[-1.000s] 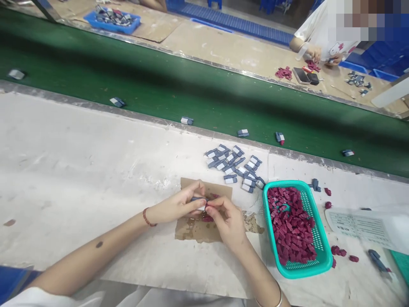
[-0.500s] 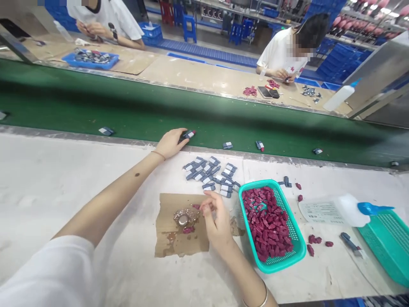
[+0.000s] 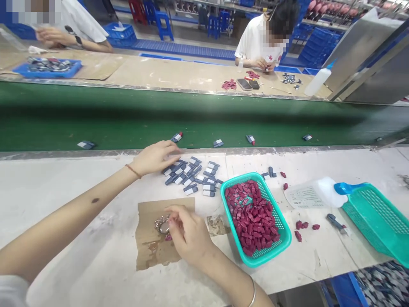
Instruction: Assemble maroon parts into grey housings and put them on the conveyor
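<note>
The left hand (image 3: 156, 158), fingers loosely spread, is reaching over the edge of a pile of blue-grey and white plastic pieces (image 3: 188, 174), while the right hand (image 3: 188, 232) is curling over brown cardboard (image 3: 145, 221), its pinch too hidden to tell. A perforated green plastic basket (image 3: 284, 232) is holding chunky maroon pieces (image 3: 254, 224) on the whitish worktable (image 3: 96, 221), beside a green conveyor belt (image 3: 128, 123).

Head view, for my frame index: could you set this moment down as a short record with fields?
left: left hand at the edge of a cluster of grey-and-white pieces; any grip hidden
right: right hand over brown cardboard, fingertips by a round metal item; any grip unclear
basket: teal basket of dark-red pieces, right of the cardboard
bottle: white bottle with blue cap, on its side
behind: green belt carrying spaced-out pieces
</note>
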Action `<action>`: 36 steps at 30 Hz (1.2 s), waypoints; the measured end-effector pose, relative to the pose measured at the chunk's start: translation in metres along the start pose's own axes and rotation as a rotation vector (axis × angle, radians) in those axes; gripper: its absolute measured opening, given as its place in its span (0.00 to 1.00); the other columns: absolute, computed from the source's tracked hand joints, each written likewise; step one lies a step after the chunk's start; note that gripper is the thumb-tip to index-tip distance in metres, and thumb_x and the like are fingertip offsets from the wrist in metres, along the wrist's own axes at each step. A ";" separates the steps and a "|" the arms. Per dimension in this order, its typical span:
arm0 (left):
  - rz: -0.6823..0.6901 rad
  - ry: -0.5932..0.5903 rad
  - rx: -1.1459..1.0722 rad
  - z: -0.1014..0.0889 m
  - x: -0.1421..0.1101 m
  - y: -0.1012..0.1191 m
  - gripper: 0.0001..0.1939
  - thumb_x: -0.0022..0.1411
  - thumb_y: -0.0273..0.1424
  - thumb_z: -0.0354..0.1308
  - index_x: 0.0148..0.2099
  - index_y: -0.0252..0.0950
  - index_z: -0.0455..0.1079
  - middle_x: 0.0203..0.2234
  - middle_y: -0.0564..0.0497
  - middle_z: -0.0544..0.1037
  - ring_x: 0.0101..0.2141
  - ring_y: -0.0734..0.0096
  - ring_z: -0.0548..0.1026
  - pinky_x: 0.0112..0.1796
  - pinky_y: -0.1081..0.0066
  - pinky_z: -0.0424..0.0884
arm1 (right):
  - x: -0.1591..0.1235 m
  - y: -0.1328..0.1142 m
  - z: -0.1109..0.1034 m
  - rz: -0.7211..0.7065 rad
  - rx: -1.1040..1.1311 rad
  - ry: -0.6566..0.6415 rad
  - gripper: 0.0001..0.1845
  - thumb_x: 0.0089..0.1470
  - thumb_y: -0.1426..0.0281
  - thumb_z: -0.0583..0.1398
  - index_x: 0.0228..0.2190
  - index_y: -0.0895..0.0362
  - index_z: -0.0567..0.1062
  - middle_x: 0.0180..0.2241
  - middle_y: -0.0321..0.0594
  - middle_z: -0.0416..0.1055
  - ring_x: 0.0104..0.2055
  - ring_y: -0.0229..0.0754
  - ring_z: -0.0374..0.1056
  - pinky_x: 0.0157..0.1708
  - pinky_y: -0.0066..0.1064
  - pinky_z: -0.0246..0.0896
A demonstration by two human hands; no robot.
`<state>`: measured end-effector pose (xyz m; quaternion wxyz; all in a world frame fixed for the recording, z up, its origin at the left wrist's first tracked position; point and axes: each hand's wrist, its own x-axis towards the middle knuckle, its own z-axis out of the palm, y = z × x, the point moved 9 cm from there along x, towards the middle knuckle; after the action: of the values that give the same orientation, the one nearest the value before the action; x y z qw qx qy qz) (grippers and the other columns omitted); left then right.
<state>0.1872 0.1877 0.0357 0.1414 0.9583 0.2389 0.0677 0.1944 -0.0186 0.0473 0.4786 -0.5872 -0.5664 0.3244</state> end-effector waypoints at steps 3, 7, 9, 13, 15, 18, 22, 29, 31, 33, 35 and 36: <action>0.008 0.028 -0.074 0.011 0.052 0.035 0.21 0.65 0.39 0.45 0.51 0.33 0.69 0.49 0.39 0.72 0.51 0.51 0.69 0.53 0.57 0.64 | -0.002 -0.006 0.000 -0.042 -0.075 -0.020 0.13 0.59 0.74 0.51 0.44 0.55 0.71 0.39 0.42 0.77 0.40 0.42 0.73 0.43 0.30 0.66; 0.039 0.009 -0.157 0.042 0.118 0.084 0.23 0.60 0.33 0.54 0.57 0.33 0.65 0.54 0.39 0.68 0.54 0.50 0.65 0.55 0.54 0.60 | -0.006 -0.012 0.000 -0.084 -0.216 -0.013 0.12 0.60 0.75 0.51 0.39 0.54 0.72 0.37 0.40 0.77 0.40 0.41 0.73 0.43 0.30 0.66; 0.023 0.019 -0.210 0.053 0.138 0.100 0.18 0.60 0.29 0.53 0.53 0.31 0.68 0.50 0.38 0.69 0.52 0.48 0.66 0.54 0.52 0.61 | -0.005 -0.013 -0.003 -0.075 -0.295 -0.009 0.11 0.60 0.74 0.51 0.38 0.53 0.72 0.36 0.39 0.77 0.39 0.42 0.72 0.41 0.30 0.66; -0.026 0.084 -0.377 0.057 0.147 0.111 0.12 0.59 0.23 0.51 0.44 0.30 0.72 0.43 0.39 0.70 0.49 0.51 0.69 0.54 0.53 0.62 | -0.006 -0.017 -0.040 -0.012 -0.397 0.097 0.11 0.60 0.75 0.51 0.37 0.54 0.73 0.35 0.41 0.76 0.38 0.44 0.71 0.39 0.32 0.64; -0.069 0.143 -0.485 0.049 0.138 0.104 0.13 0.59 0.24 0.51 0.46 0.31 0.71 0.42 0.40 0.70 0.48 0.55 0.70 0.54 0.55 0.62 | -0.013 -0.014 -0.077 0.074 -0.427 0.209 0.11 0.61 0.74 0.51 0.37 0.54 0.73 0.36 0.42 0.75 0.40 0.45 0.70 0.40 0.34 0.63; -0.166 0.212 -0.672 0.035 0.108 0.085 0.14 0.61 0.30 0.51 0.48 0.32 0.68 0.40 0.43 0.71 0.40 0.60 0.73 0.47 0.57 0.69 | -0.035 0.004 -0.144 0.271 -0.525 0.429 0.09 0.60 0.71 0.53 0.37 0.54 0.74 0.37 0.46 0.74 0.40 0.47 0.69 0.40 0.36 0.62; -0.259 0.202 -0.948 0.022 0.044 0.071 0.17 0.59 0.42 0.55 0.41 0.32 0.68 0.32 0.46 0.75 0.31 0.66 0.75 0.36 0.63 0.74 | -0.044 0.035 -0.190 0.427 -0.732 0.460 0.06 0.56 0.72 0.57 0.35 0.56 0.74 0.32 0.46 0.74 0.36 0.48 0.70 0.36 0.35 0.62; -0.619 -0.023 -1.363 0.032 -0.081 0.061 0.20 0.45 0.44 0.70 0.32 0.35 0.70 0.22 0.53 0.74 0.22 0.74 0.68 0.20 0.78 0.61 | -0.016 0.070 -0.188 0.515 -0.628 0.377 0.07 0.46 0.79 0.61 0.26 0.55 0.73 0.27 0.44 0.74 0.32 0.48 0.72 0.35 0.35 0.61; -0.651 -0.012 -1.377 0.031 -0.106 0.054 0.20 0.45 0.45 0.70 0.34 0.36 0.72 0.22 0.52 0.74 0.21 0.74 0.67 0.18 0.78 0.58 | -0.012 0.070 -0.187 0.494 -0.569 0.356 0.04 0.47 0.76 0.61 0.25 0.55 0.73 0.25 0.41 0.74 0.30 0.47 0.71 0.34 0.36 0.62; -0.686 0.022 -1.426 0.033 -0.127 0.043 0.21 0.43 0.45 0.70 0.34 0.35 0.74 0.23 0.51 0.75 0.19 0.76 0.65 0.17 0.77 0.59 | -0.010 0.067 -0.185 0.474 -0.498 0.325 0.03 0.49 0.69 0.61 0.25 0.55 0.73 0.24 0.39 0.74 0.28 0.45 0.71 0.32 0.35 0.64; -0.733 0.067 -1.492 0.038 -0.144 0.032 0.21 0.42 0.45 0.71 0.33 0.35 0.74 0.25 0.49 0.77 0.19 0.76 0.65 0.18 0.76 0.62 | -0.009 0.060 -0.179 0.450 -0.368 0.307 0.11 0.49 0.61 0.61 0.27 0.56 0.73 0.24 0.40 0.75 0.26 0.44 0.71 0.28 0.34 0.66; -0.759 0.089 -1.528 0.041 -0.152 0.027 0.21 0.41 0.44 0.72 0.33 0.35 0.74 0.27 0.49 0.78 0.20 0.75 0.67 0.20 0.75 0.66 | -0.008 0.056 -0.173 0.438 -0.268 0.311 0.14 0.49 0.58 0.61 0.27 0.56 0.73 0.24 0.40 0.75 0.25 0.43 0.70 0.27 0.34 0.66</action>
<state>0.0739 0.0828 -0.0049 0.7523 0.4516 0.4378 0.1960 0.3728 -0.0545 0.0517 0.3964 -0.7960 -0.3840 0.2487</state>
